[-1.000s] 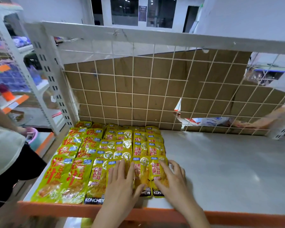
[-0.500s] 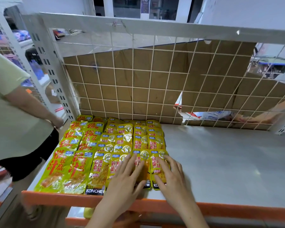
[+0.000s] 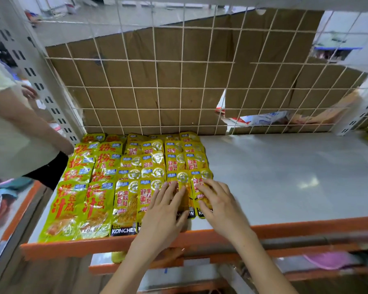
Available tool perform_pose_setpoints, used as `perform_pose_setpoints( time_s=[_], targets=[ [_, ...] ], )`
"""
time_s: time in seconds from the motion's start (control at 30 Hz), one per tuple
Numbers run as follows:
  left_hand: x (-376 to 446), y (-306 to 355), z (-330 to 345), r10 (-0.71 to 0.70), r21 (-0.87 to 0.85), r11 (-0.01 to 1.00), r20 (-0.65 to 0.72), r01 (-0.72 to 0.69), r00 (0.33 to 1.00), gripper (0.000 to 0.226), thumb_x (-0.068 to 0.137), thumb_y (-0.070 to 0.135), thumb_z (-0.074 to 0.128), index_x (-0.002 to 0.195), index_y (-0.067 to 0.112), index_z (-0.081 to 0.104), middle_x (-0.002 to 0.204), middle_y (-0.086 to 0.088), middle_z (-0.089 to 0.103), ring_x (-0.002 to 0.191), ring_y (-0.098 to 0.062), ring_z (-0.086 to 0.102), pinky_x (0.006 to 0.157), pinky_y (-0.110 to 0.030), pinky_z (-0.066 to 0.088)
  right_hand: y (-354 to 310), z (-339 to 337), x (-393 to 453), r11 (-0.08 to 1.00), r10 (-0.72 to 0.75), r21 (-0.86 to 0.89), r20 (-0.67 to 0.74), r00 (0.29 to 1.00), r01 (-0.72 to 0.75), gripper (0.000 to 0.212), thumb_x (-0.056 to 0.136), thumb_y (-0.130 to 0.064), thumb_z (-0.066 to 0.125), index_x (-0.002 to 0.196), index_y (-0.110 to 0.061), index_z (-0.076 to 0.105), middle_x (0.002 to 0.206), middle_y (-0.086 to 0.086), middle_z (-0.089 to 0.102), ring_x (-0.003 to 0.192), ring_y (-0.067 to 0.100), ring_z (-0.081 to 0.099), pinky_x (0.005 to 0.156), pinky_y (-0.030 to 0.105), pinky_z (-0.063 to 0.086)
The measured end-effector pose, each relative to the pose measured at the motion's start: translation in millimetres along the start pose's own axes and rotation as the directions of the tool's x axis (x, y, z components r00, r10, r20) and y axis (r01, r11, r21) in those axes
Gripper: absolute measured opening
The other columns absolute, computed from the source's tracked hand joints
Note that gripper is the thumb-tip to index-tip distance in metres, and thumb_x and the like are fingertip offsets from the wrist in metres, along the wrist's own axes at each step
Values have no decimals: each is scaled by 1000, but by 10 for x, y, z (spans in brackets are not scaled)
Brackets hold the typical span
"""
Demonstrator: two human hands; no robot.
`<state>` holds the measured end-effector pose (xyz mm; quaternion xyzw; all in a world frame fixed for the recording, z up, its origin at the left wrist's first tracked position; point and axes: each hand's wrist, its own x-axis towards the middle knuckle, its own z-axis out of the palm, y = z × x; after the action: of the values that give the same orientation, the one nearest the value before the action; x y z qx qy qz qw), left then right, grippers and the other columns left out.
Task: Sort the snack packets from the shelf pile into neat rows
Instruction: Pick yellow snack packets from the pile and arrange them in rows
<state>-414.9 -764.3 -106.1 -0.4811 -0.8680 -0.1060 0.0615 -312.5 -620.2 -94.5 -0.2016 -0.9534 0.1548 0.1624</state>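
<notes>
At the far left, beside the shelf's perforated upright (image 3: pixel 33 66), a second person (image 3: pixel 6 132) in a pale shirt stands with one arm hanging toward the corner of the shelf (image 3: pixel 285 177). Just right of them the snack packets (image 3: pixel 106 177) cover the left part of the grey shelf board in tidy columns, running from the orange front edge (image 3: pixel 306 227) back to the wire grid (image 3: pixel 179 81) with cardboard behind it; the two leftmost columns carry bold red lettering, the next ones read KONCHEW at the near end. Moving right, the left hand (image 3: pixel 165 211) reaches in from below, palm down, fingers straight and slightly spread, lying flat across the near packets of the rightmost columns. Close beside it the right hand (image 3: pixel 218 203) comes in at an angle, also palm down, fingers extended and fanned, resting on the last packet (image 3: pixel 200 188) in the row. Neither hand curls around anything. Right of the hands the shelf board is bare grey metal.
</notes>
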Motion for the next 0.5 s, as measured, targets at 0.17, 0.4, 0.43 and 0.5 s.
perform_pose_setpoints(
  time_s=[0.17, 0.4, 0.43, 0.5],
  targets=[
    [183, 101, -260, -71, 33, 997, 163, 67, 984, 56, 73, 51, 43, 116, 19, 59, 123, -3, 57, 114, -28, 57, 93, -44, 44, -5, -57, 9, 999, 20, 40, 58, 998, -23, 41, 85, -33, 52, 124, -27, 59, 133, -5, 53, 120, 17, 44, 94, 40, 48],
    [396, 396, -547, 66, -3, 998, 62, -66, 996, 51, 75, 27, 68, 122, 12, 54, 124, -11, 49, 114, -35, 49, 85, -45, 46, 175, -522, -174, 987, 83, 134, 43, 996, -88, 42, 92, -33, 51, 132, -20, 52, 134, -2, 50, 125, 21, 40, 104, 26, 28],
    [406, 506, -527, 128, -8, 992, -7, -128, 992, 46, 69, 25, 71, 112, 12, 61, 114, -10, 57, 104, -34, 56, 74, -44, 51, 289, -629, -276, 991, 101, 90, 29, 994, -103, 42, 93, -33, 50, 132, -20, 51, 135, -3, 49, 125, 20, 40, 104, 27, 28],
    [445, 801, -482, 231, -5, 973, -66, -232, 971, 39, 61, 29, 67, 98, 16, 66, 98, -4, 63, 92, -26, 60, 60, -37, 53, 559, -866, -559, 988, 154, -13, -5, 988, -154, 42, 94, -34, 49, 135, -22, 47, 139, -6, 46, 127, 18, 37, 105, 28, 29]
  ],
)
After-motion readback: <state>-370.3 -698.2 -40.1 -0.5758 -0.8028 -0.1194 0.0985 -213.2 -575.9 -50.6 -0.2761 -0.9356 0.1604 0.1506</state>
